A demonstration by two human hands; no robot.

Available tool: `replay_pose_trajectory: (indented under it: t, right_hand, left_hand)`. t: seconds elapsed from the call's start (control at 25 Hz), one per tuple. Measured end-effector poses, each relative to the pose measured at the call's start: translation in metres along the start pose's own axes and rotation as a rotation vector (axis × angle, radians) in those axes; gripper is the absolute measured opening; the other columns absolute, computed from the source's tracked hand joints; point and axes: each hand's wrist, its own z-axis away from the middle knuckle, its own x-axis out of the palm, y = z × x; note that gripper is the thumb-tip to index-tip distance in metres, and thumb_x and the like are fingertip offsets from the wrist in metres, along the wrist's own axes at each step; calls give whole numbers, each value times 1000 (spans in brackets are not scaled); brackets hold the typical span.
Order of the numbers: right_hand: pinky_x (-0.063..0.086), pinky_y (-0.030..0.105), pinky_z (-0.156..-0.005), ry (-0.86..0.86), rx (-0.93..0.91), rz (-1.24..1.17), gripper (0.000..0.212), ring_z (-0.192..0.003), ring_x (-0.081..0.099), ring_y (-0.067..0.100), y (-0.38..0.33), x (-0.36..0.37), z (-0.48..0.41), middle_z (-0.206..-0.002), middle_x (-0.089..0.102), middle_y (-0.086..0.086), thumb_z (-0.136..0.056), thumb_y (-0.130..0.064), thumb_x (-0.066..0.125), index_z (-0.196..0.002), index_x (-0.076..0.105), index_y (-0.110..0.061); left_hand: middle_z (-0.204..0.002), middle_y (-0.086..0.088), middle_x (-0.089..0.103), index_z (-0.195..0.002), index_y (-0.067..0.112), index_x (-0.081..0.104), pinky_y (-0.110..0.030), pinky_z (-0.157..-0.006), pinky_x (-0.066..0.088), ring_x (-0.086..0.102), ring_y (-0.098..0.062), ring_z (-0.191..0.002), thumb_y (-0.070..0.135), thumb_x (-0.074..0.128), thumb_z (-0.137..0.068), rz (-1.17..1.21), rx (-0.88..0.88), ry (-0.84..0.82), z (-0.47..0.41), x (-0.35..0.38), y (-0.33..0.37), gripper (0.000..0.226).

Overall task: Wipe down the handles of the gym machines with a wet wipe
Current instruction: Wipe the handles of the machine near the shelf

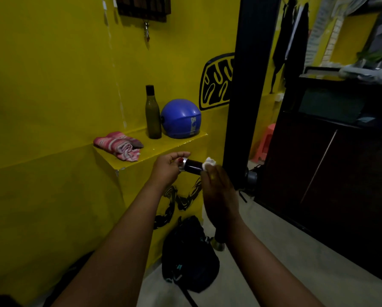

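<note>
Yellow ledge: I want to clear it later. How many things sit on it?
3. A pink striped towel at its left end, a dark bottle standing upright further right, and a blue helmet just right of the bottle. Something small could be hidden behind the helmet.

Dim, yellow-tinted indoor light; right hand motion-blurred, edges bowed by the wide lens, right side in deep shadow.
</note>
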Motion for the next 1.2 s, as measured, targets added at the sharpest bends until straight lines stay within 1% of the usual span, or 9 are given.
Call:
replay_pose_trajectory:
  t: [0.12,0.24,0.44,0.6,0.72,0.88,1.0,1.12,1.2]
  right_hand:
    - [47,29,-67,-268,96,30,33,-80,62,25,-20,-7,-48,-84,67,9,-85,-10,33,-88,66,-10]
    - [34,31,-70,-647,-5,177,25,-88,58,24,-30,-9,-81,-95,61,4,-94,-16,37,-98,62,-17]
    - [37,31,-73,-882,70,208,22,-98,62,20,-32,-19,-112,-105,64,-1,-97,-27,48,-105,66,-20]
    - [46,31,-72,-754,183,304,14,-83,62,22,-46,-33,-79,-86,63,6,-89,-18,58,-97,66,-10]
    - [53,32,-73,-548,233,384,20,-83,66,28,-46,-37,-50,-86,70,16,-79,-8,57,-89,73,-1]
    - [41,34,-85,-1078,246,373,15,-92,58,25,-41,-18,-104,-95,65,8,-92,-23,57,-100,63,-11]
    - [34,35,-80,-1176,288,428,18,-104,52,28,-39,3,-127,-95,59,9,-96,-23,52,-106,61,-11]
    - [41,34,-83,-1012,151,502,13,-88,57,26,-55,-37,-83,-80,58,12,-91,-15,53,-88,62,-6]
    - [46,35,-83,-705,109,523,13,-81,61,27,-49,-48,-43,-82,67,16,-78,-7,62,-85,72,-2]
  left_hand:
    - [-117,-11,67,-109,11,70,-33,-77,50,62,-22,-95,-1,44,-97,60,-38,15,0,-2,0,30]
    - [-120,-11,66,-113,10,68,-39,-86,53,63,-24,-105,0,45,-98,139,-37,14,2,-9,-7,30]
    - [-119,-9,67,-115,13,67,-34,-84,54,63,-18,-103,2,48,-98,203,7,-2,1,-9,-12,28]
    - [-116,-6,68,-108,15,70,-33,-86,55,64,-20,-106,2,52,-96,104,49,-51,-4,-21,-11,26]
    - [-115,-9,67,-106,16,70,-21,-73,56,64,-20,-101,1,52,-95,99,42,-134,-6,-27,-6,25]
    - [-110,-12,67,-95,16,70,-28,-75,57,65,-22,-96,2,54,-95,107,18,-126,-6,-26,-1,22]
    - [-107,-11,70,-90,21,71,-33,-77,57,67,-24,-98,3,54,-95,91,31,-70,-7,-23,-6,25]
    - [-105,-8,71,-88,25,72,-41,-85,57,67,-23,-100,3,54,-94,87,48,-54,-8,-21,-11,29]
    - [-105,-9,71,-89,24,72,-44,-86,56,67,-26,-100,3,54,-94,100,55,-58,-9,-21,-11,28]
